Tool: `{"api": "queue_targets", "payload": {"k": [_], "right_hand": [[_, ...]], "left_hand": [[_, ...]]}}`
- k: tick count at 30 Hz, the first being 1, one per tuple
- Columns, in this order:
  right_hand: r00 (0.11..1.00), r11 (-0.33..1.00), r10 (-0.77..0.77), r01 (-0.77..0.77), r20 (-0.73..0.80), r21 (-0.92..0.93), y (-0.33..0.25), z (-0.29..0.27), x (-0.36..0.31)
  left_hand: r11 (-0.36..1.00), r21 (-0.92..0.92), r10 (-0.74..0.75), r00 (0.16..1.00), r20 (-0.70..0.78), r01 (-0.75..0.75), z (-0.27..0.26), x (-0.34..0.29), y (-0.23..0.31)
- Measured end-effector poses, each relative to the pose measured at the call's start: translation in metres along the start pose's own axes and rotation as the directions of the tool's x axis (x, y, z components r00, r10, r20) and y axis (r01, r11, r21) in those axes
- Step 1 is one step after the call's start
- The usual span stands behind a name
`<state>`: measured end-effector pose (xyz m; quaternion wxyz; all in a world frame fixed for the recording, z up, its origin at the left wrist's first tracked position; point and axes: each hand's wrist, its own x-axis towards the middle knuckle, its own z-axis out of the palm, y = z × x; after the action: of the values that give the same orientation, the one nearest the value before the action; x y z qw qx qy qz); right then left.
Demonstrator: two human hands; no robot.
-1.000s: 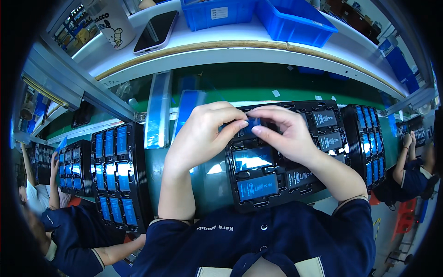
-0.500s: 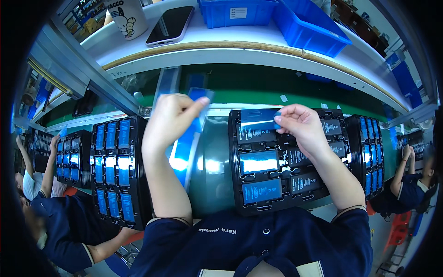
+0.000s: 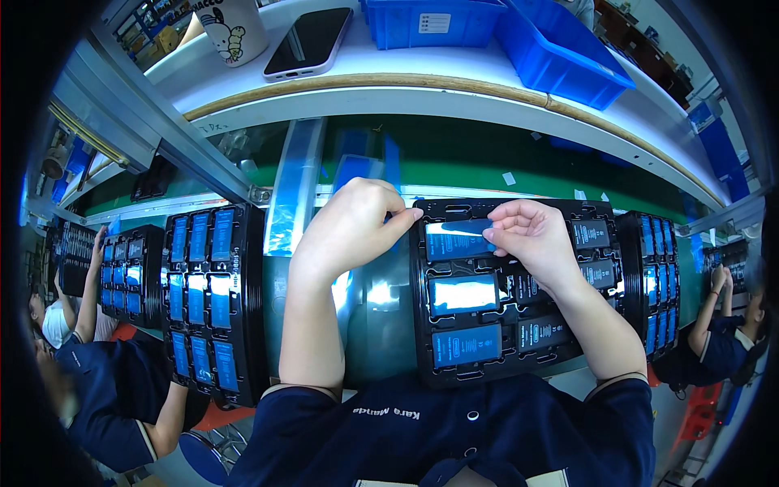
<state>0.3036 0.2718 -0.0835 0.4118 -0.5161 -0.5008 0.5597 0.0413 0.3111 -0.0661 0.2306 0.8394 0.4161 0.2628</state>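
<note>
A black tray [image 3: 428, 318] in front of me holds several flat rectangular batteries in its pockets. Blue film covers those in the left column, while the battery [image 3: 540, 330] in the bottom middle pocket looks dark and bare. My right hand [image 3: 531, 239] is closed in a pinch at the right end of the blue film [image 3: 456, 240] over the top-left battery. My left hand [image 3: 355, 226] is curled, thumb and forefinger together at the tray's far left corner; whatever may be between them is hidden.
Beyond the left hand lie clear-and-blue film strips [image 3: 296, 183]. Stacked battery trays stand left [image 3: 250, 308] and right [image 3: 629, 284]. A shelf [image 3: 454, 89] with blue bins [image 3: 560, 61], a phone [image 3: 308, 42] and a cup [image 3: 235, 32] spans the far side. People sit at both sides.
The left hand has moved right and nearer, to the tray corner. The film under the right hand now lies lower over the top-left battery. A blue strip shows beyond the left hand.
</note>
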Motion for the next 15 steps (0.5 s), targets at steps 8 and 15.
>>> {"api": "queue_targets", "payload": {"k": [8,15], "right_hand": [[1.000,0.999,0.005,-0.005,-0.003,-0.042,-0.0001,0.0004,-0.0003],[1.000,1.000,0.021,-0.021,-0.004,-0.022,-0.0029,0.0026,-0.0008]], "left_hand": [[0.999,0.011,-0.041,0.999,0.029,0.041,-0.0031,0.0013,0.0050],[1.000,0.008,0.000,1.000,0.001,0.000,0.0035,0.0010,0.0015]]}}
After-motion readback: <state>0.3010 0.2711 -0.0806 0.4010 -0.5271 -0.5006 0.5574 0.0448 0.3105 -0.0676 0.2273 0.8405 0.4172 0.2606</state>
